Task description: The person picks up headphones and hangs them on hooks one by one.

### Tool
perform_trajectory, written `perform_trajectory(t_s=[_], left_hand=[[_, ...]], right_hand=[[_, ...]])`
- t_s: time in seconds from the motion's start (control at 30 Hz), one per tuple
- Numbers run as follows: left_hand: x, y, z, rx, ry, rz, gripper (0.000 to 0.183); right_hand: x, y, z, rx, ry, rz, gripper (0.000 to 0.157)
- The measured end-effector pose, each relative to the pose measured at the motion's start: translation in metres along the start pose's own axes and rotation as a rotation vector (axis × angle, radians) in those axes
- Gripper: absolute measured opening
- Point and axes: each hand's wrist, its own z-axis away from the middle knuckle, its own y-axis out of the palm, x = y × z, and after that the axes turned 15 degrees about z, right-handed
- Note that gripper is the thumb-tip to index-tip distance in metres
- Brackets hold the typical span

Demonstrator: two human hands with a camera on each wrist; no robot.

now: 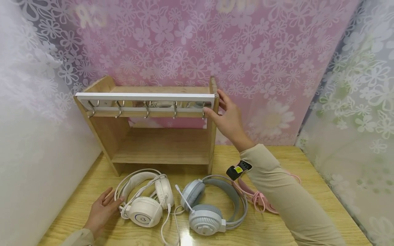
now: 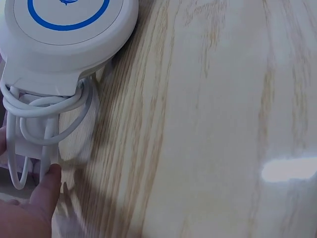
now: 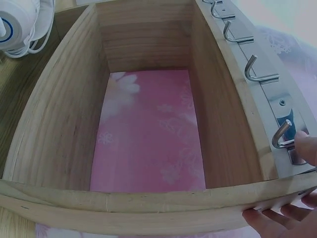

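Observation:
A wooden shelf (image 1: 160, 145) stands at the back of the table, with a white-framed metal hook rail (image 1: 101, 102) along its upper front. My right hand (image 1: 229, 118) grips the shelf's right upper corner. Its thumb lies on the rail beside the end hook (image 3: 282, 135), and its fingers (image 3: 267, 223) press the outer side panel. White headphones (image 1: 144, 208) with a wound cable lie before the shelf. My left hand (image 1: 103, 210) touches their headband side with the thumb (image 2: 47, 191), fingers loosely extended; part of the hand is out of the left wrist view.
Grey-blue headphones (image 1: 206, 218) with a boom microphone lie right of the white pair. Pink headphones (image 1: 258, 200) lie farther right, partly under my right sleeve (image 1: 286, 194). Floral sheets (image 1: 264, 68) hang behind and beside the wooden table (image 1: 295, 160).

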Motion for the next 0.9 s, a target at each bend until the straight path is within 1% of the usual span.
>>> perform_trajectory(t_s=[0.2, 0.3, 0.37, 0.43, 0.53, 0.63, 0.77, 0.9], left_hand=[[0.003, -0.003, -0.004, -0.019, -0.039, 0.026, 0.081], [0.003, -0.007, -0.005, -0.014, -0.063, 0.003, 0.078], [0.003, -0.009, -0.006, 0.000, -0.072, 0.006, 0.077], [0.002, -0.011, -0.006, 0.016, -0.079, 0.031, 0.076], [-0.001, -0.012, -0.006, 0.048, -0.085, 0.116, 0.072], [-0.007, -0.011, -0.003, 0.071, -0.095, 0.171, 0.070], [-0.013, -0.009, -0.001, 0.084, -0.103, 0.176, 0.072], [-0.017, -0.009, 0.001, 0.095, -0.107, 0.194, 0.074]], right_hand=[[0.003, 0.001, -0.001, -0.037, 0.010, 0.055, 0.069], [0.003, 0.001, -0.001, -0.036, 0.017, 0.065, 0.069], [0.004, 0.001, 0.000, -0.034, 0.019, 0.069, 0.070], [0.004, 0.001, 0.000, -0.034, 0.017, 0.076, 0.070], [0.004, 0.001, 0.000, -0.037, 0.013, 0.081, 0.069], [0.004, 0.001, 0.000, -0.041, 0.011, 0.089, 0.069], [0.003, 0.001, 0.000, -0.046, 0.007, 0.096, 0.070], [0.003, 0.003, -0.001, -0.043, 0.015, 0.107, 0.073]])
